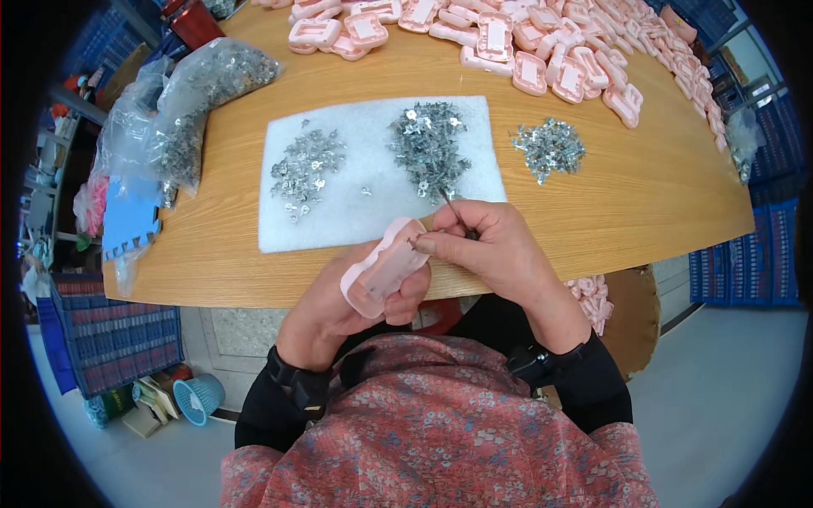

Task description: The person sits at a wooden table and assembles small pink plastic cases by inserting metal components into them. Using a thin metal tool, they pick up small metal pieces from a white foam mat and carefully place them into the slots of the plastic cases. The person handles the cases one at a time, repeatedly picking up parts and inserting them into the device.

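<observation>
My left hand is closed round a pale pink plastic casing and tilts its hollow inner side up. My right hand pinches a slim dark metal tool; its kind I cannot make out. The thumb and forefinger of that hand meet the casing's upper right end, and a tiny dark bit shows there. Just beyond both hands lies a white foam mat. It bears a dense heap of small silvery metal pieces and a looser spread of metal clips.
Right of the mat is another small metal pile. Many pink casings cover the table's far right side. Clear bags of metal parts stand at the left beside a blue foam piece. A box of pink parts sits below the table edge.
</observation>
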`<state>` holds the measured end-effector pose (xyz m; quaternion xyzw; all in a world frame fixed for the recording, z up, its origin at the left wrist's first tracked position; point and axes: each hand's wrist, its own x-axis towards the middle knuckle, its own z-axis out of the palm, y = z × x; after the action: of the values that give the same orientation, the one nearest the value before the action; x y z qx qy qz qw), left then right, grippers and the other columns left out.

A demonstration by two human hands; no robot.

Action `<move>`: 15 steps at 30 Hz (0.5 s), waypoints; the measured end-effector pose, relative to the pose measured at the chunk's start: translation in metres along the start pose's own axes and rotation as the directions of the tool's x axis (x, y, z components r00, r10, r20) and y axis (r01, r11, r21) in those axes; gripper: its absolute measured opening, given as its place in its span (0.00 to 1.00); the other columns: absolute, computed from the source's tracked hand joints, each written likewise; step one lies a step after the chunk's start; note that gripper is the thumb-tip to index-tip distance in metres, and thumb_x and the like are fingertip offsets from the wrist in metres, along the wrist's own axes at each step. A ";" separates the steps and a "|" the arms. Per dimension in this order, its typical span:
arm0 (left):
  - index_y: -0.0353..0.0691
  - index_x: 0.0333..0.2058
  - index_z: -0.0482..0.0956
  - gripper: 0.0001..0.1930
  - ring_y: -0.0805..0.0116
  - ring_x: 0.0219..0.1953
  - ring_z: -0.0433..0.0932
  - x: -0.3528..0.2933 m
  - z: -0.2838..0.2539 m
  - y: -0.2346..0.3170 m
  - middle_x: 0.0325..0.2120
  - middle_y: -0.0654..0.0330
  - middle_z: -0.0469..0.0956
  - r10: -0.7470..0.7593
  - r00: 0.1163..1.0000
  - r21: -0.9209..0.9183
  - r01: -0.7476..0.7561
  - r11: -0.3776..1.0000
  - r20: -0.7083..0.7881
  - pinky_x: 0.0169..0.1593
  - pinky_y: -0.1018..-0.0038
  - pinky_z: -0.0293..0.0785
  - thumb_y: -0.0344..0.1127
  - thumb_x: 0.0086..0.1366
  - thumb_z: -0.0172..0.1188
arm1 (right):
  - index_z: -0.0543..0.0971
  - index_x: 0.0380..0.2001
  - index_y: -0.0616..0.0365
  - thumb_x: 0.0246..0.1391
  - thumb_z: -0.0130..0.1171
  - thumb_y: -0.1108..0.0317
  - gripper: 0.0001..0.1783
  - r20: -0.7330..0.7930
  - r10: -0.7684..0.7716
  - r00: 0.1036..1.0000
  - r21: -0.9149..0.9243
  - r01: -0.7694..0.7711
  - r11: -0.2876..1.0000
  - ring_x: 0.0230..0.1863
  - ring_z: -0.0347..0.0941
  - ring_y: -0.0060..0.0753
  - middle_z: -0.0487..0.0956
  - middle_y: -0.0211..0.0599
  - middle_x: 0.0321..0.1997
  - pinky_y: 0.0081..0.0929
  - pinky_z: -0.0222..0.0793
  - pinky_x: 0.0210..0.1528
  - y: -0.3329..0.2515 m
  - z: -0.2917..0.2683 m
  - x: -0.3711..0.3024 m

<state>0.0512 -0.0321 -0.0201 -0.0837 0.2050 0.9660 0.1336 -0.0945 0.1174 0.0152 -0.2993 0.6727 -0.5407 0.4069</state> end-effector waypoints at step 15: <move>0.34 0.61 0.66 0.31 0.74 0.19 0.60 0.010 0.002 0.000 0.25 0.61 0.70 -0.037 0.999 0.001 0.037 0.999 0.022 0.24 0.77 0.53 0.55 0.73 0.42 | 0.76 0.44 0.63 0.63 0.59 0.69 0.10 -0.099 -0.092 0.991 0.235 0.113 0.965 0.31 0.67 0.07 0.77 0.21 0.31 0.11 0.64 0.36 0.009 -0.011 -0.017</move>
<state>0.0414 -0.0288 -0.0205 -0.0766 0.2021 0.9642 0.1538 -0.0957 0.1391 0.0110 -0.2583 0.6032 -0.6509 0.3818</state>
